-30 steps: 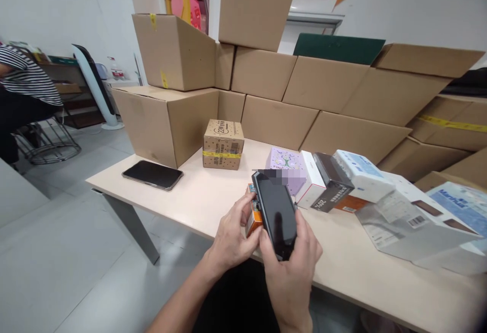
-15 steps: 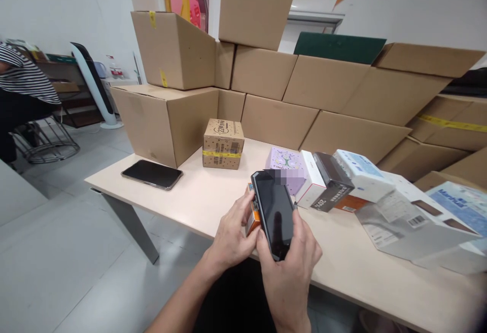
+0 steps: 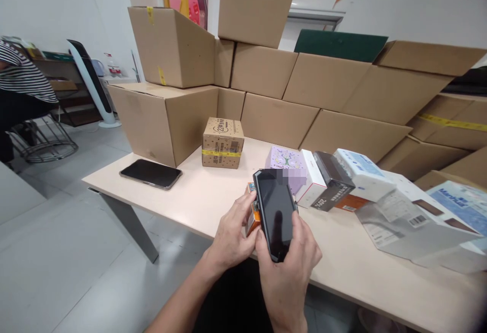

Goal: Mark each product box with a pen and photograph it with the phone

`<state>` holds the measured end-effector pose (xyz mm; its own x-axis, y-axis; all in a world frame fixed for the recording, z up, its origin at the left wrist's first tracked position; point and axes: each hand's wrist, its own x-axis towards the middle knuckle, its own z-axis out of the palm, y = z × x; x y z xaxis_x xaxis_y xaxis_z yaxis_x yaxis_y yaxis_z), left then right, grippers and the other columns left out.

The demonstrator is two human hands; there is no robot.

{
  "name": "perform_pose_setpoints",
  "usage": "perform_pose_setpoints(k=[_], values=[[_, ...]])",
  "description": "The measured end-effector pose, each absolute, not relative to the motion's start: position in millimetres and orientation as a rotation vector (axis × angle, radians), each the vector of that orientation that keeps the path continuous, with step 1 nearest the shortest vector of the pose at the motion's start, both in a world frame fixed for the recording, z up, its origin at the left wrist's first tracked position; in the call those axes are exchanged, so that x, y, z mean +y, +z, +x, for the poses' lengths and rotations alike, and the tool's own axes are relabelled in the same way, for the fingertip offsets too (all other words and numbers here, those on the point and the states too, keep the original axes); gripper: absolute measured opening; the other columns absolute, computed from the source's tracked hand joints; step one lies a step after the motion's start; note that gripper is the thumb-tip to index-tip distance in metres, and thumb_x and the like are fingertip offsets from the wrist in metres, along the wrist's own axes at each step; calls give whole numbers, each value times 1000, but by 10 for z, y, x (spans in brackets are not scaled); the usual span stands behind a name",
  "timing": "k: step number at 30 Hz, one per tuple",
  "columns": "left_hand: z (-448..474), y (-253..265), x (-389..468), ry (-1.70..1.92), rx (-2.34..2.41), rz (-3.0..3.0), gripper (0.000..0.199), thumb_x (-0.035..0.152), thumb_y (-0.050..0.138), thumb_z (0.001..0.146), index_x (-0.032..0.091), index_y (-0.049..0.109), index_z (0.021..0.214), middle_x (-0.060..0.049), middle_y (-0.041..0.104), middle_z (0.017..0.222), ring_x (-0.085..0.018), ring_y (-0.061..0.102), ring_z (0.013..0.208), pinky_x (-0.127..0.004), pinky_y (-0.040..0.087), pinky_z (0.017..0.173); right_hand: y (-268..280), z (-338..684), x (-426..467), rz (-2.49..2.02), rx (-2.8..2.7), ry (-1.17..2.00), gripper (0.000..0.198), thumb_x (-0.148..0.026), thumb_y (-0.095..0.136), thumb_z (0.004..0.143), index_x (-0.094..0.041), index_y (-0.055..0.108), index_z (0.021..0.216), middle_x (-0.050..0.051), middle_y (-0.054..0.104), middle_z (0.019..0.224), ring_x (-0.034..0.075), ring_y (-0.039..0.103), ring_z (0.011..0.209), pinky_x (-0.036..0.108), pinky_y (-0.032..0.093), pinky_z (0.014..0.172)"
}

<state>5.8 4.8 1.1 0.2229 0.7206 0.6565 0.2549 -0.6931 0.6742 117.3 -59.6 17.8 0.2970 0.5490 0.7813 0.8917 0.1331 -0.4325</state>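
My right hand [image 3: 291, 257] is closed around a black handheld device [image 3: 277, 216] that looks like a rugged phone, its dark screen facing up at a tilt. Just left of it, my left hand [image 3: 234, 231] grips a small orange and white box [image 3: 252, 220], mostly covered by my fingers and the device. Both hands are close together over the table's front edge, thumbs nearly meeting. Beyond them on the table stands a purple printed box [image 3: 279, 158], partly hidden behind the device; a blurred patch covers some of it.
A phone [image 3: 151, 174] lies at the left of the table [image 3: 194, 198], near a small taped carton [image 3: 222, 143]. Stacked cardboard boxes [image 3: 281, 115] wall off the back. White, dark and blue packages [image 3: 333, 186] line the right side. A person in a striped top [image 3: 26, 77] sits far left.
Both hands keep their hold on the device and the small box with almost no movement. The view has shifted very slightly.
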Motion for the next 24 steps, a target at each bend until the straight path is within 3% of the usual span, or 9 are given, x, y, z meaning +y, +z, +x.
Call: perform_pose_setpoints(k=[8, 24], values=[[49, 23, 44, 1448, 875, 2042, 76, 11, 58, 84, 32, 30, 152, -10, 49, 139, -13, 55, 82, -29, 53, 74, 157, 1167, -563, -1491, -1348, -489, 69, -43, 65, 87, -12, 43, 144, 26, 53, 131, 39, 51, 123, 60, 42, 98], [53, 31, 43, 1438, 874, 2013, 77, 10, 57, 83, 35, 31, 152, -9, 49, 133, -12, 51, 77, -28, 53, 72, 158, 1151, -559, -1499, -1330, -486, 72, -42, 65, 87, -10, 40, 147, 28, 53, 131, 40, 51, 121, 61, 42, 96]])
